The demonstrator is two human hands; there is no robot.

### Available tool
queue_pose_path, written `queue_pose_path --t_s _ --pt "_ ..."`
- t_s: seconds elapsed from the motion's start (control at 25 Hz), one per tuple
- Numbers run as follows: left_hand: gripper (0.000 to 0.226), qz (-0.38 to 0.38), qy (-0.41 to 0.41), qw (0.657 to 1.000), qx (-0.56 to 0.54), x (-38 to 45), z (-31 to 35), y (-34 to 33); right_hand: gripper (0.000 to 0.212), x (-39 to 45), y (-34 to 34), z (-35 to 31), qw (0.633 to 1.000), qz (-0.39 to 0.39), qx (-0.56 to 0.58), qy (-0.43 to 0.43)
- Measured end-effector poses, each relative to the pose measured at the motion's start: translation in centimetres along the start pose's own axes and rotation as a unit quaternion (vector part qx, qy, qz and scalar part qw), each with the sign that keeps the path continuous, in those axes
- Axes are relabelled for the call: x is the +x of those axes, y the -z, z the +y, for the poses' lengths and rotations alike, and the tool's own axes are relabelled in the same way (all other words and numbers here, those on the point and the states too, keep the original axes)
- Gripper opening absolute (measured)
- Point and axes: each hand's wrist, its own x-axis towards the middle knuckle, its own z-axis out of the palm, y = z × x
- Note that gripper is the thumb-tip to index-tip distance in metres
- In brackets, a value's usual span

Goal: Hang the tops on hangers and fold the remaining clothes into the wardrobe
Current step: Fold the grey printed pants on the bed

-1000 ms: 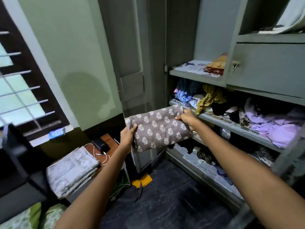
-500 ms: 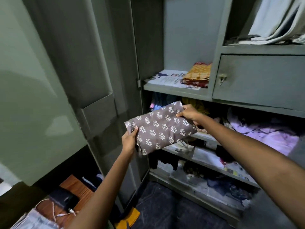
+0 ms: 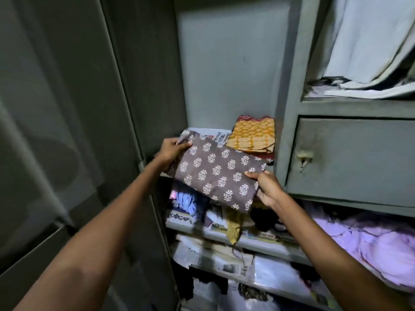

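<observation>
Along the left of the frame stands the open wardrobe door (image 3: 67,131), grey and plain. Just right of it, near the centre, the left hand (image 3: 171,151) grasps the upper left corner of the folded brown printed cloth (image 3: 217,176), fingers curled over its edge. The cloth sits at the middle of the frame, tilted down toward the lower right, its far end over the newspaper-lined shelf (image 3: 215,134) and its near end hanging in front of the compartment below. Behind it, toward the upper centre, a folded orange garment (image 3: 251,135) already lies on that shelf. At the cloth's lower right corner the right hand (image 3: 267,189) pinches it, thumb on top and fingers beneath. Further right is the closed grey drawer front (image 3: 354,160), and in the lower right a heap of lilac clothes (image 3: 370,245).

The step looks like laying the fold onto the shelf beside the orange garment. To do it well, level the cloth first, slide it in flat so the layers stay squared, and let go only once its whole weight rests on the paper; the drawer frame at the right is close, so keep the right corner clear of it.
</observation>
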Motion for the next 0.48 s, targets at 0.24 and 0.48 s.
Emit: queue_pose_path --t_s 0.24,0.48 --pt "0.037 -0.173 -0.075 0.98 0.063 15.6 3.7 -5.7 0.037 5.7 -1.5 -0.9 0.989 0.056 0.137 0.022" --pt "0.026 -0.305 -0.132 0.938 0.1 27.2 4.8 -13.7 0.044 10.9 -3.1 -2.0 0.963 0.145 0.214 0.077"
